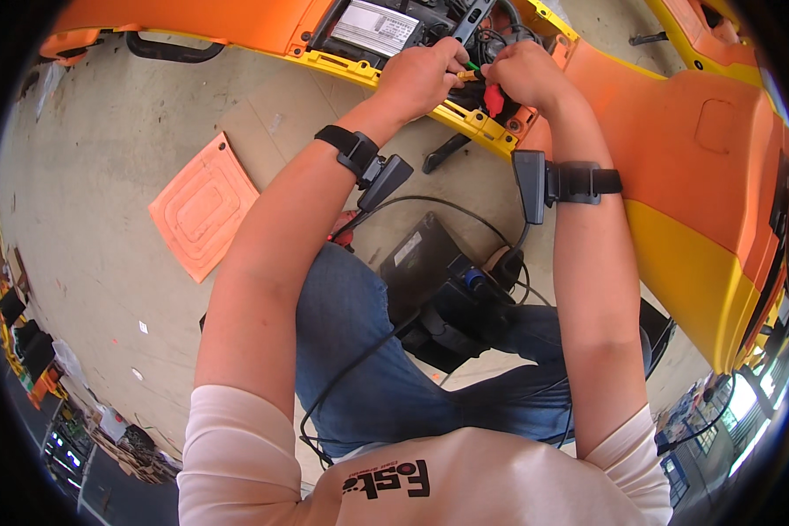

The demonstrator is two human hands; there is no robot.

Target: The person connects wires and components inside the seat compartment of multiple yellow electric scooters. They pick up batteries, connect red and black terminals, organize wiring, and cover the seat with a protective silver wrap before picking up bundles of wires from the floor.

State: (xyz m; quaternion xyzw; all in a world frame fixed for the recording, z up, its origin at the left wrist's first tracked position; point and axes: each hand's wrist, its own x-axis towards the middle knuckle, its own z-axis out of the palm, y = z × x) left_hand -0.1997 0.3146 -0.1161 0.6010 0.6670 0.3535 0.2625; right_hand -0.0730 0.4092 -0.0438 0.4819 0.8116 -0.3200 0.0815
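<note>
Both my hands reach into an open compartment in an orange and yellow vehicle body. My left hand (419,79) is closed, its fingertips pinching one end of a small yellow piece (471,76). A short green strip (472,66) shows just above that piece. Close by on the right, my right hand (526,74) is closed too, fingers bent down at the other end of the yellow piece; what they grip is hidden. Below its fingers hangs a red rubber cap (494,101). Black cables (497,42) run behind both hands, and a silver labelled box (374,29) sits left of them.
The yellow frame edge (451,116) borders the compartment. An orange panel (205,207) lies on the floor at left. Between my legs stands a dark box (421,263) with cables. Straps with small devices (384,180) ring both forearms. The orange bodywork (710,131) curves along the right.
</note>
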